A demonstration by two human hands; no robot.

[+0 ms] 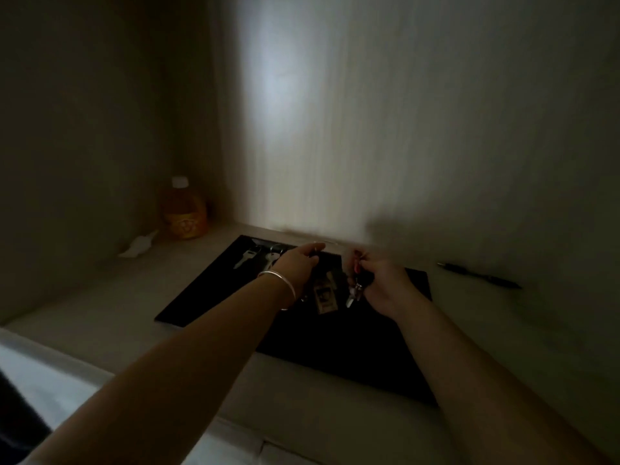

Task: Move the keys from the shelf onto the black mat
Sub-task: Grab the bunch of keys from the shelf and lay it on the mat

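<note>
Dim, underexposed scene, soft pale glow on the back wall (285, 88), dark corners, hands (298, 263) slightly motion-blurred, wide-angle bending at the edges, fine detail lost

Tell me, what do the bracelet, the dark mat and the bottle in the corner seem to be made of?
Bracelet: probably silvery metal, thin with a bright sheen.
Black mat: matte, flat, glare-free; rubber, fabric or leather, unclear.
Bottle: likely clear plastic, amber liquid showing through, white cap.

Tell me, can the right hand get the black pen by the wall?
Probably yes. The pen lies in the open, nothing blocking it, but the right hand already holds keys.
</note>
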